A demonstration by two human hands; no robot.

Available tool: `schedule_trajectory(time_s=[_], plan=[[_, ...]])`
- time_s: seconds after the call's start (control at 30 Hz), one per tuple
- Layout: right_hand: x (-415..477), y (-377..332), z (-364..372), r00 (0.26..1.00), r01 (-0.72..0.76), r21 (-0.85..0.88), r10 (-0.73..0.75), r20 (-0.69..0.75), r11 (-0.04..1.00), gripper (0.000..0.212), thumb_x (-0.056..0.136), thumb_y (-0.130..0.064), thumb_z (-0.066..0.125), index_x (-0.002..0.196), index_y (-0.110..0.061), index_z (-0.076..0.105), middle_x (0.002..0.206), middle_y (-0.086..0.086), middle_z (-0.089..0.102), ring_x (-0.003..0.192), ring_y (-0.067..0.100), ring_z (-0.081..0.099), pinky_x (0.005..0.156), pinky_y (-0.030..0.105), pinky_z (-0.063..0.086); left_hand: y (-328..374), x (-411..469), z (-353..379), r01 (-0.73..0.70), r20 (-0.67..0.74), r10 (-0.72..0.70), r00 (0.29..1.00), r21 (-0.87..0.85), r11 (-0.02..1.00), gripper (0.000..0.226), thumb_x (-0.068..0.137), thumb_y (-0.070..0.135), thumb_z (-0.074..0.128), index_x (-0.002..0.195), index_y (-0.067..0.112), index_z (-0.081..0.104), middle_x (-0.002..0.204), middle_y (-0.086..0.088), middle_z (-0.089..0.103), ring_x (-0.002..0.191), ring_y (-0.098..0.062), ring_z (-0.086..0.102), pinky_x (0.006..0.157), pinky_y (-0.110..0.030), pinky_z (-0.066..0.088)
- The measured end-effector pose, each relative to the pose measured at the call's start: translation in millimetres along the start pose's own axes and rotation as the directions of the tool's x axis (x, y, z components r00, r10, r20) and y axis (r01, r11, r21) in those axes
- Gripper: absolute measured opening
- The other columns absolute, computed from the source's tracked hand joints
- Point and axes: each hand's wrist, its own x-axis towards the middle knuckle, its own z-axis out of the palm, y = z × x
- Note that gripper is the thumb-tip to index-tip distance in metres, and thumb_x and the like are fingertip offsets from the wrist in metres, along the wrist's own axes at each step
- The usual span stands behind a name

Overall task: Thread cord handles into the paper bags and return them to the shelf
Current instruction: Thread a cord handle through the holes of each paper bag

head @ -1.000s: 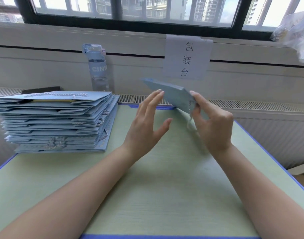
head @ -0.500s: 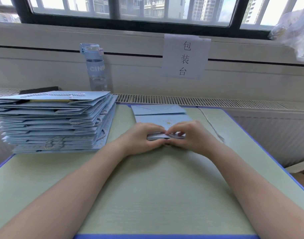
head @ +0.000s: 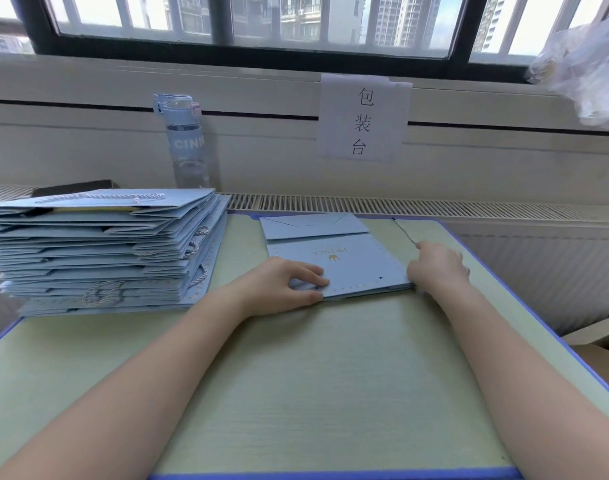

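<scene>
Head view: we are working at the green table (head: 330, 375), the stack of blue paper bags (head: 99, 251) sitting at ten o'clock. The flat PRINCE bag (head: 358, 261) is lying at twelve; our left hand (head: 279, 282) is pinching its near edge, our right hand (head: 438, 265) curling onto the twisted cord (head: 405, 232) at one.

Cord (head: 405, 233) near end hidden under right hand (head: 438, 268); grip there indeterminate. Paper bag (head: 358, 265) left corner covered by left hand (head: 279, 282). Bag stack (head: 99, 251) cut by left edge.
</scene>
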Motion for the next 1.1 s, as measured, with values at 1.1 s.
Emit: schedule_trajectory(time_s=[1.1], plan=[[-47.3, -34.0, -28.6, 0.807, 0.475, 0.789, -0.551, -0.213, 0.391, 0.031, 0.084, 0.007, 0.059, 0.091, -0.024, 0.063, 0.072, -0.011, 0.060, 0.071, 0.009, 0.058, 0.075, 0.035, 0.049, 3.5, 6.5, 4.7, -0.114, -0.347, 0.049, 0.936, -0.169, 0.979, 0.017, 0.090, 0.023, 0.063, 0.106, 0.020, 0.063, 0.107, 0.011, 0.067, 0.101, 0.002, 0.058, 0.093, -0.017, 0.041]])
